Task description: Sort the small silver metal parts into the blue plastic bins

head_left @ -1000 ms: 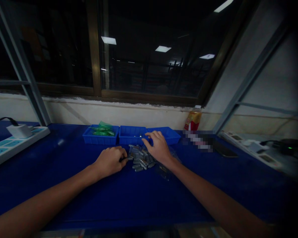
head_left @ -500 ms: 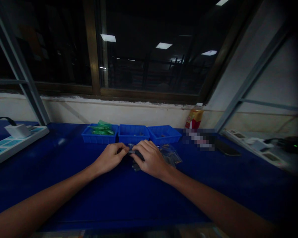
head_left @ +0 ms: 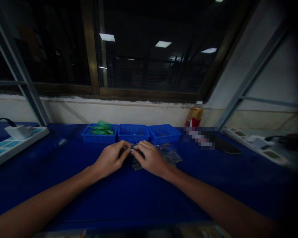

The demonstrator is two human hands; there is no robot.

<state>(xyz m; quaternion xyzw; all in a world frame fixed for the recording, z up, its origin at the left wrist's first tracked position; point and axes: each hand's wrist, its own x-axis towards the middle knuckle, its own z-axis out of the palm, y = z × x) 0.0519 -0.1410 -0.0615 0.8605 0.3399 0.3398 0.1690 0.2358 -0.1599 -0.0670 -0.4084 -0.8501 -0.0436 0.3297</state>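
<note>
My left hand (head_left: 111, 158) and my right hand (head_left: 151, 157) meet over a pile of small grey metal parts (head_left: 136, 164) on the blue table (head_left: 64, 172). Both hands are closed in a pinch on one small grey part (head_left: 131, 149) held between their fingertips. Most of the pile is hidden under my right hand. Clear plastic bags (head_left: 171, 154) lie just right of my right hand. Three blue trays stand behind the hands: the left tray (head_left: 99, 137) holds green bags, the middle tray (head_left: 133, 134) and the right tray (head_left: 164, 134) hold a few small bits.
A white power strip (head_left: 12, 143) with a plugged adapter lies at the far left. A red and yellow can (head_left: 194, 116) stands by the wall. A dark phone (head_left: 225, 147) and another power strip (head_left: 258, 148) lie at the right. Metal frame posts rise on both sides.
My right hand came back from the middle tray onto the pile and closed. Both hands then drew together and now pinch one small part between them.
</note>
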